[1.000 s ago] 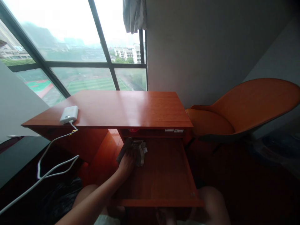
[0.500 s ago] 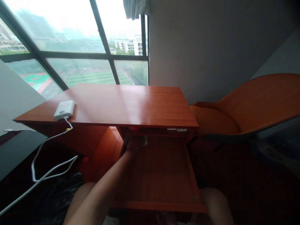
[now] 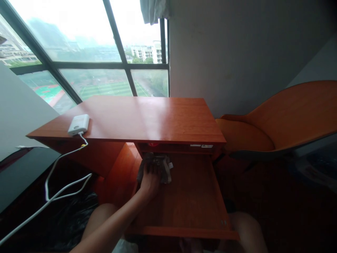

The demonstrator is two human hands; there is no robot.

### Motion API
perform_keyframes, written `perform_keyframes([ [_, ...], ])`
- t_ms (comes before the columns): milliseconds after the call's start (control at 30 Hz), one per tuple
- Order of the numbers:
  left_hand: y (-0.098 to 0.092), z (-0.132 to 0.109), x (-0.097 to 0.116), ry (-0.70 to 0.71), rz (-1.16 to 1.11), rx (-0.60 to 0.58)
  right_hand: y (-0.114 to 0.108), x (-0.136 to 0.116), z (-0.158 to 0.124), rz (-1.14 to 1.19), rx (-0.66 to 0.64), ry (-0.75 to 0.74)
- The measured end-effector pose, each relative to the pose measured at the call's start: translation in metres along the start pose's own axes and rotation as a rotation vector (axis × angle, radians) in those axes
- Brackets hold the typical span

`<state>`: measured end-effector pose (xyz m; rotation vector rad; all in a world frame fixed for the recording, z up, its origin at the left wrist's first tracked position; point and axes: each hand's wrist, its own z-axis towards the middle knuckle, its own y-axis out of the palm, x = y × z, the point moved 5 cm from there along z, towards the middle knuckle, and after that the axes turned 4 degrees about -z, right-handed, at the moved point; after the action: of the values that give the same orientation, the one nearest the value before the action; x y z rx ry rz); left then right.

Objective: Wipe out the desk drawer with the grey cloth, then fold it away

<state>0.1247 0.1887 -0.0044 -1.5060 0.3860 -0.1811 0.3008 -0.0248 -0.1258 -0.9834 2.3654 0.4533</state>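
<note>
My left hand (image 3: 152, 180) is inside the pulled-out drawer (image 3: 189, 196), at its back left. Its fingers are closed over a crumpled grey-brown bundle (image 3: 165, 172), perhaps cloth or a soft bag, with a small white tag on its right side. Part of the bundle is covered by the hand. Below the drawer front, what looks like my right hand (image 3: 191, 244) shows dimly at the bottom edge, its fingers too dark and cut off to make out.
A white box-shaped device (image 3: 79, 124) with a white cable (image 3: 50, 168) lies on the desk top (image 3: 147, 119). Under the top, a shelf holds a red item (image 3: 153, 144) and white labels show. An orange chair (image 3: 295, 119) stands at right, a black plastic bag (image 3: 71, 218) at lower left.
My left hand has drawn back toward me from the deep end of the drawer, bringing the grey-brown bundle into view. The camera has shifted slightly left.
</note>
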Motion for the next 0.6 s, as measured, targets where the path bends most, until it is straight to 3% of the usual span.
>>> perform_keyframes([
  [100, -0.002, -0.008, -0.002, 0.036, -0.031, -0.02, 0.0, -0.002, -0.002, 0.012, -0.007, -0.007],
  [200, 0.003, -0.001, -0.009, 0.055, -0.054, -0.057, 0.0, -0.003, -0.004, 0.016, -0.016, -0.007],
  [400, 0.016, 0.032, -0.017, -0.002, -0.007, -0.089, 0.001, -0.004, -0.006, 0.019, -0.034, -0.008],
  [600, 0.016, 0.069, -0.025, -0.11, -0.034, -0.051, -0.002, -0.005, -0.004, 0.025, -0.028, -0.019],
])
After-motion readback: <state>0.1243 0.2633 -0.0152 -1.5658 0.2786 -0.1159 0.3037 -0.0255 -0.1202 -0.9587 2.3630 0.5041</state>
